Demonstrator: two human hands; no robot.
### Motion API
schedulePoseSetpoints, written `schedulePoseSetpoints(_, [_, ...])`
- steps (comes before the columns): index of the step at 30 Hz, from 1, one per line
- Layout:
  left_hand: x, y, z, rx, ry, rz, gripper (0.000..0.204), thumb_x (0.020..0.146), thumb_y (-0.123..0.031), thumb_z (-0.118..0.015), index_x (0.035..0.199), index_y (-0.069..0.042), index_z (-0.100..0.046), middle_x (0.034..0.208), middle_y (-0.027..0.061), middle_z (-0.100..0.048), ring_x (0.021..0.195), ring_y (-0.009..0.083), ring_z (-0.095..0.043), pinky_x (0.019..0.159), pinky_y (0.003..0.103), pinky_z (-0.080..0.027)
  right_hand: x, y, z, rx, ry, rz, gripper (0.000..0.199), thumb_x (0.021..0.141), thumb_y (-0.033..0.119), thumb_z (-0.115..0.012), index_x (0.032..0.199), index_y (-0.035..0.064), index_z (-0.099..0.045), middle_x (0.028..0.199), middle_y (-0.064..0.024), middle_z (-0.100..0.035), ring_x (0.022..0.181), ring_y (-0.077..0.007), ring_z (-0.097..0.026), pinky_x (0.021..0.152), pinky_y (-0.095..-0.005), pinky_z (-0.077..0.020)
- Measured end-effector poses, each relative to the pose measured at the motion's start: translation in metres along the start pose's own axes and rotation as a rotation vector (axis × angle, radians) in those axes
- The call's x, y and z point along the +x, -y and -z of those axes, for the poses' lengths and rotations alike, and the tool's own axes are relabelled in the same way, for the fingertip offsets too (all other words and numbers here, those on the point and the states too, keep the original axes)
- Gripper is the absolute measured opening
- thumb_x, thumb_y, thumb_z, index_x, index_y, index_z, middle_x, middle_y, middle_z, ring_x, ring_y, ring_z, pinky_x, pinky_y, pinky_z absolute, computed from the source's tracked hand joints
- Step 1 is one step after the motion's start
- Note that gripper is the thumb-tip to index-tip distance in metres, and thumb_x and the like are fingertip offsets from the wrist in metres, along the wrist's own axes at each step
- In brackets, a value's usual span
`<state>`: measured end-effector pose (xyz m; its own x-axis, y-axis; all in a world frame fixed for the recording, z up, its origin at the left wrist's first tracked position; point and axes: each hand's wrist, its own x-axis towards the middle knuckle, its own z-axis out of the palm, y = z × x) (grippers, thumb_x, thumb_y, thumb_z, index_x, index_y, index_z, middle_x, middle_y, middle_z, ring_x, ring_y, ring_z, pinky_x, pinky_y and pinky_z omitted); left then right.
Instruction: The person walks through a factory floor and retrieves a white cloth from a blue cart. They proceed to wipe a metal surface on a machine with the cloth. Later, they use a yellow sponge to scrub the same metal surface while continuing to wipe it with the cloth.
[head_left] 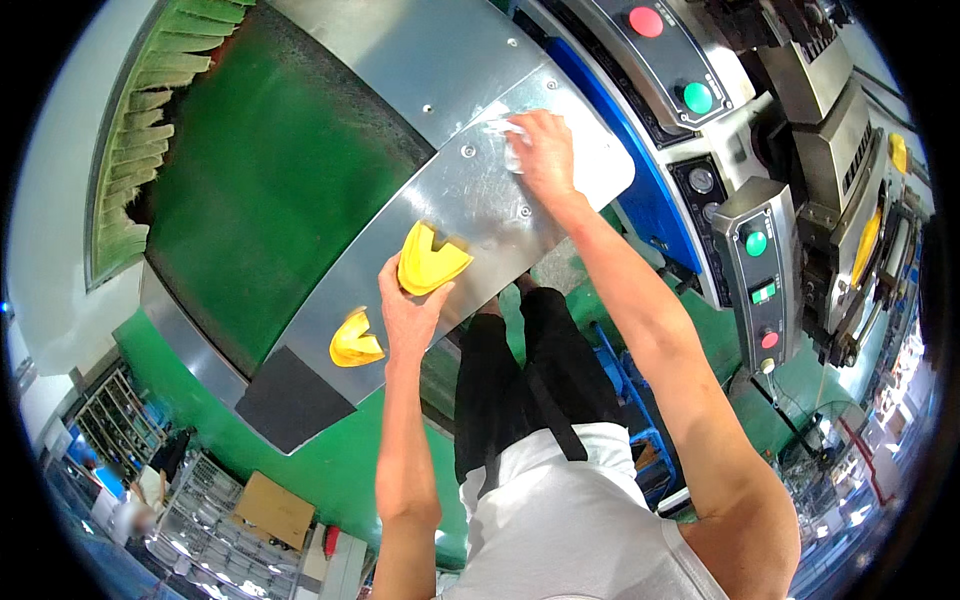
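A yellow curved piece (430,260) lies flat on steel; its twin (355,342) at seven o'clock; a white cloth (507,140) at one o'clock.

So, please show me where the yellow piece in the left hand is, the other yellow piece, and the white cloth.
yellow piece in the left hand (432,262): head view, its middle.
other yellow piece (354,343): head view, its middle.
white cloth (505,130): head view, edge beside the fingers.

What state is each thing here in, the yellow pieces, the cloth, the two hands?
Left hand: closed on a yellow piece.
Held yellow piece: lifted at the metal plate's edge.
Second yellow piece: lying loose on the plate.
Right hand: pressed on a white cloth.
White cloth: crumpled, flat against the plate.
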<state>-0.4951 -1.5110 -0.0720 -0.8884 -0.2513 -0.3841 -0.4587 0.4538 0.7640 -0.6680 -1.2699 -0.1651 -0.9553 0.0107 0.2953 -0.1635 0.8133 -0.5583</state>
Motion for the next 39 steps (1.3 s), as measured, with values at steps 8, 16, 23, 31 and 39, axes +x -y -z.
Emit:
schedulePoseSetpoints(8, [0.022, -0.003, 0.002, 0.132, 0.122, -0.168, 0.082, 0.074, -0.013, -0.089, 0.143, -0.004, -0.046, 0.137, 0.0152, -0.055, 0.124, 0.0285, -0.057, 0.104, 0.038, -0.048, 0.024, 0.006, -0.008, 0.066, -0.181, -0.08, 0.02, 0.083, 0.009, -0.073, 0.104, 0.0106, -0.073, 0.105, -0.0085, -0.066, 0.1, -0.033, -0.058, 0.089, -0.0434, -0.0466])
schedulePoseSetpoints(16, [0.047, 0.004, 0.018, -0.211, 0.379, -0.036, 0.077, 0.076, -0.007, -0.084, 0.144, -0.005, -0.047, 0.136, 0.009, -0.06, 0.119, 0.0196, -0.061, 0.099, 0.032, -0.051, -0.043, 0.039, 0.012, 0.325, 0.405, 0.148, 0.027, 0.086, 0.003, -0.069, 0.112, 0.0065, -0.07, 0.112, -0.0104, -0.067, 0.105, -0.0316, -0.061, 0.093, -0.0409, -0.0499])
schedulePoseSetpoints(23, [0.064, 0.003, 0.017, -0.342, 0.562, 0.173, 0.069, 0.084, -0.011, -0.078, 0.146, -0.002, -0.048, 0.125, 0.0055, -0.063, 0.11, 0.0141, -0.062, 0.094, 0.029, -0.05, -0.05, 0.089, 0.025, 0.714, 0.511, -0.141, 0.022, 0.09, 0.013, -0.066, 0.108, 0.0013, -0.07, 0.109, -0.0172, -0.069, 0.103, -0.0367, -0.065, 0.091, -0.0437, -0.0517])
schedulePoseSetpoints(31, [0.07, 0.0, 0.022, -0.048, 0.551, 0.148, 0.062, 0.085, -0.02, -0.079, 0.137, 0.001, -0.054, 0.104, 0.0046, -0.068, 0.095, 0.0119, -0.063, 0.083, 0.029, -0.051, -0.036, 0.099, -0.012, 0.688, 0.941, 0.226, 0.021, 0.086, 0.017, -0.071, 0.102, 0.0034, -0.072, 0.101, -0.0192, -0.07, 0.099, -0.0365, -0.066, 0.086, -0.0435, -0.053])
schedulePoseSetpoints(39, [0.05, 0.013, 0.001, -0.246, 0.486, 0.114, 0.06, 0.084, -0.009, -0.081, 0.136, 0.0, -0.053, 0.116, 0.007, -0.067, 0.102, 0.0139, -0.065, 0.093, 0.031, -0.054, -0.056, 0.097, -0.024, 0.256, 0.625, 0.173, 0.02, 0.077, 0.008, -0.067, 0.092, -0.0046, -0.062, 0.094, -0.0253, -0.065, 0.098, -0.0422, -0.064, 0.087, -0.0485, -0.0522])
